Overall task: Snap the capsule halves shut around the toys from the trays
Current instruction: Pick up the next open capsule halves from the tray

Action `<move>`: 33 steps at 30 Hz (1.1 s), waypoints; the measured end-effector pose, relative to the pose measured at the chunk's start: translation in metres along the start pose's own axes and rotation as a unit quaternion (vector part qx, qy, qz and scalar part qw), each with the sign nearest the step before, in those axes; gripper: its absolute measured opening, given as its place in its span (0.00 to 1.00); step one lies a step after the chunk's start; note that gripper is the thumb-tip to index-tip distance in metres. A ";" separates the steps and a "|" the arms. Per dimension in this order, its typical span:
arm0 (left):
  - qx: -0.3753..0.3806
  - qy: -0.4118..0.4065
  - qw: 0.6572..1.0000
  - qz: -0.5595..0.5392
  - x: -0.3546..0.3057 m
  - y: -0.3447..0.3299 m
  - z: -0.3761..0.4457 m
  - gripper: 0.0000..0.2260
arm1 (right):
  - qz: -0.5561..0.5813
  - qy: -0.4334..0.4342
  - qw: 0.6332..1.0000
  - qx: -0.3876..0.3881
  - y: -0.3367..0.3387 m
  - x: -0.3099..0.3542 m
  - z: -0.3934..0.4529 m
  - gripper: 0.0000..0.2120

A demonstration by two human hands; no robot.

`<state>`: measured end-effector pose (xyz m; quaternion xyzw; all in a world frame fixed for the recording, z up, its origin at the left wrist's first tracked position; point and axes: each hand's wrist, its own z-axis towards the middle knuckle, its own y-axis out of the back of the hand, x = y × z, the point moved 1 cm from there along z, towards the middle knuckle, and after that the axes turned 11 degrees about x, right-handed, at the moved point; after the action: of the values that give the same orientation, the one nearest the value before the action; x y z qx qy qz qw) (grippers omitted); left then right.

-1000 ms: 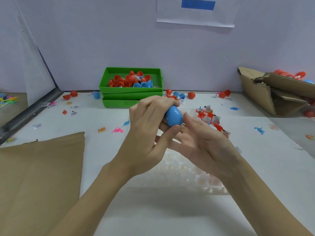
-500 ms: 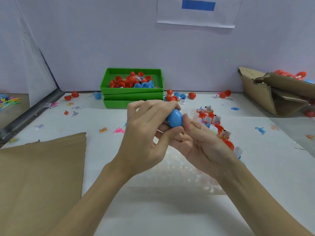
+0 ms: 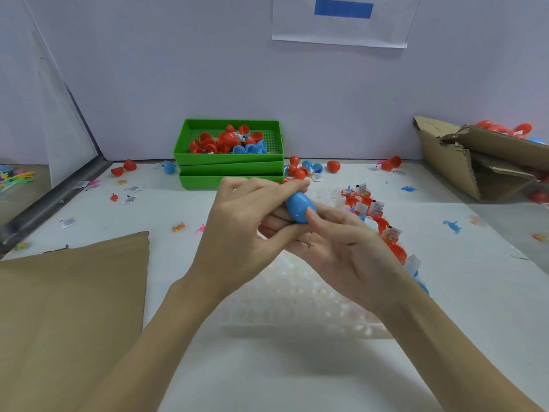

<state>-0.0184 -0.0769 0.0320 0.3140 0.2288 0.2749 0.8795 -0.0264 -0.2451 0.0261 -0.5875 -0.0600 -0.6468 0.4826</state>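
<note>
Both hands meet above the middle of the white table (image 3: 297, 382) and hold one blue capsule (image 3: 300, 207). The left hand (image 3: 237, 233) curls its fingers over the capsule's upper end, with the index finger lying along the top and the thumb folded beneath. The right hand (image 3: 341, 242) cradles the capsule from below; its thumb presses the capsule's near side and its fingers extend underneath toward the left hand. The capsule appears closed; the seam between its halves cannot be made out.

Directly beneath the hands lies a clear plastic tray (image 3: 297, 301) with rows of round pockets. Its far right pockets hold open red capsule halves (image 3: 396, 251) loaded with small toys and paper tags.

At the back of the table stands a stack of green trays (image 3: 230, 171); the top one contains loose red and blue capsule halves (image 3: 228, 142). More capsules (image 3: 306, 168) lie scattered just right of the stack. A blue dinosaur toy (image 3: 452, 226) lies on the table well right of the hands. A torn cardboard box (image 3: 475, 165) sits at far right, and a flat cardboard sheet (image 3: 68, 307) covers the near left.
</note>
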 end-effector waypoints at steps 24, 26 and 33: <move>0.054 0.123 0.977 -0.165 -0.002 -0.004 0.000 0.19 | 0.054 -0.016 0.998 0.008 0.002 0.003 0.001 0.19; 0.058 0.113 0.973 -0.194 -0.003 -0.005 0.000 0.19 | 0.054 -0.014 0.998 -0.004 0.003 0.002 0.001 0.20; 0.066 0.109 0.954 -0.272 -0.001 -0.004 0.000 0.21 | 0.068 -0.001 0.998 -0.006 -0.001 0.000 0.003 0.21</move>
<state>-0.0174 -0.0803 0.0294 0.2654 0.4176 0.0423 0.8680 -0.0253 -0.2429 0.0274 -0.5934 -0.0163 -0.6125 0.5219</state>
